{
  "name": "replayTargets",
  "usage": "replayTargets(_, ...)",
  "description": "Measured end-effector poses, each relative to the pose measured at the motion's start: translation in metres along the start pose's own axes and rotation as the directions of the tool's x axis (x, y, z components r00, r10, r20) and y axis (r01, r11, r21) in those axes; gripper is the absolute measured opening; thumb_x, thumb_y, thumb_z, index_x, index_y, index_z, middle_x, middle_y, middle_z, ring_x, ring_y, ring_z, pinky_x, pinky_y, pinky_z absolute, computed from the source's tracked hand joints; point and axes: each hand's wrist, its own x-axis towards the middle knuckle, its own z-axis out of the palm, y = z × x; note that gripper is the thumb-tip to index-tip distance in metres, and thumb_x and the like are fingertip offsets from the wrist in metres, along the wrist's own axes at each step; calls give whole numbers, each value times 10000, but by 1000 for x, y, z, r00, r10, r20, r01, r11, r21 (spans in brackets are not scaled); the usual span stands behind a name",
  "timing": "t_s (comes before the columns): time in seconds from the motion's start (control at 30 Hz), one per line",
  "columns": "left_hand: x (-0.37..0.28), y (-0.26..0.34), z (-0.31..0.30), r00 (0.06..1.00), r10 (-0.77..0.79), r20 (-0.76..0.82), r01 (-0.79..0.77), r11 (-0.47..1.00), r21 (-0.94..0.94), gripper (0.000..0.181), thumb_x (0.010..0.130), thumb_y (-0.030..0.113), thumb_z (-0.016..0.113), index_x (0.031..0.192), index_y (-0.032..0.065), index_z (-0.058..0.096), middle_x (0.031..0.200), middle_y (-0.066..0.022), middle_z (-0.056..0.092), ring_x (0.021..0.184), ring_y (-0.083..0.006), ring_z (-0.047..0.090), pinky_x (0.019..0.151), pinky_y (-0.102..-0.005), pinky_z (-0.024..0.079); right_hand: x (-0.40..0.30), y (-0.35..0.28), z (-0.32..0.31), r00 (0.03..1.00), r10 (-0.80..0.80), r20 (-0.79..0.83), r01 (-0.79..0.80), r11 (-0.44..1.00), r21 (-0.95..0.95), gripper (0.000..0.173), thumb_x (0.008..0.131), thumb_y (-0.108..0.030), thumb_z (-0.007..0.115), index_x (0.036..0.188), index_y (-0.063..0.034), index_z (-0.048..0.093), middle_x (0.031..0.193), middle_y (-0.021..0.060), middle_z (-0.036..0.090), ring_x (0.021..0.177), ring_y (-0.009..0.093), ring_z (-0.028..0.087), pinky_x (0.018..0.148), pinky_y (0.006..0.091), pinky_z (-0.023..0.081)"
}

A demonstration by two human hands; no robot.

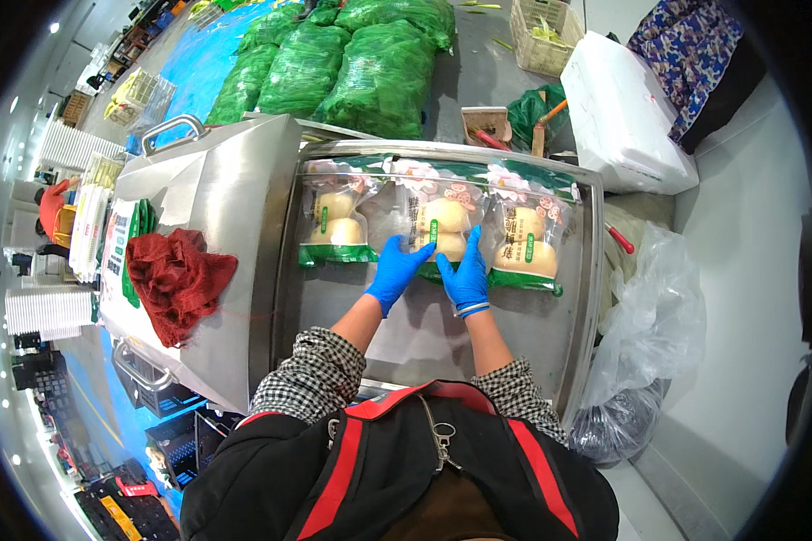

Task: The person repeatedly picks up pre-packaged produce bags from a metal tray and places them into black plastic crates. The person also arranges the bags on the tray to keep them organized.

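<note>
Three clear and green plastic bags of peeled lotus root lie in a row on the steel bed (406, 338) of a chamber vacuum sealer. My left hand (394, 274), in a blue glove, is at the lower left edge of the middle bag (440, 213), its thumb over the plastic. At that bag's lower right edge is my right hand (467, 280), gloved the same way, thumb and fingers about the edge. The left bag (335, 223) and the right bag (526, 237) lie untouched. A transparent bar crosses the tops of the bags.
The sealer's raised steel lid (271, 237) stands at left, with a dark red cloth (179, 284) and printed bags (125, 257) on it. Green mesh sacks (379, 74) lie beyond the machine. A white foam box (622, 115) and clear plastic sheeting (656, 324) are at right.
</note>
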Motion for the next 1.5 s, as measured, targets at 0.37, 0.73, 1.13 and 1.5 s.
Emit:
replayTargets(0.37, -1, -20, -21, 1000, -1, 24, 1, 1000, 6, 772, 732, 358, 753, 1243, -111, 414, 1173, -239, 538, 1031, -272, 561, 873, -354, 453, -11, 1, 14, 1000, -5, 24, 6, 1000, -30, 939, 757, -300, 705, 1427, 23, 132, 1241, 300, 482, 1086, 423, 518, 900, 435, 430)
replayTargets(0.73, -97, -4, -104, 880, 470, 67, -475, 868, 148, 718, 807, 157, 701, 1404, 82, 309, 1262, -164, 457, 1111, -271, 502, 890, -382, 423, -119, -45, -77, 993, -86, -78, 56, 944, -326, 716, 801, -298, 656, 1376, -25, 330, 1326, 228, 426, 1192, 374, 434, 1009, 429, 349)
replayTargets(1.13, -189, -79, -50, 568, 455, 686, -599, 800, -34, 680, 837, 99, 655, 1420, 141, 309, 1262, -121, 465, 1108, -220, 473, 897, -375, 388, -532, -124, -221, 482, 132, -866, -859, 267, -437, 695, 737, -257, 669, 1345, -69, 390, 1302, 205, 439, 1209, 365, 405, 1015, 436, 336)
replayTargets(1.5, -278, -62, -13, 409, 420, 810, -519, 837, -172, 502, 858, 122, 637, 1321, 68, 452, 1175, -106, 554, 993, -161, 552, 876, -295, 440, -530, -47, -263, 207, 423, -882, -588, 775, 234, 209, 856, -194, 646, 754, -13, 626, 665, 22, 597, 613, 85, 434, 566, 269, 387)
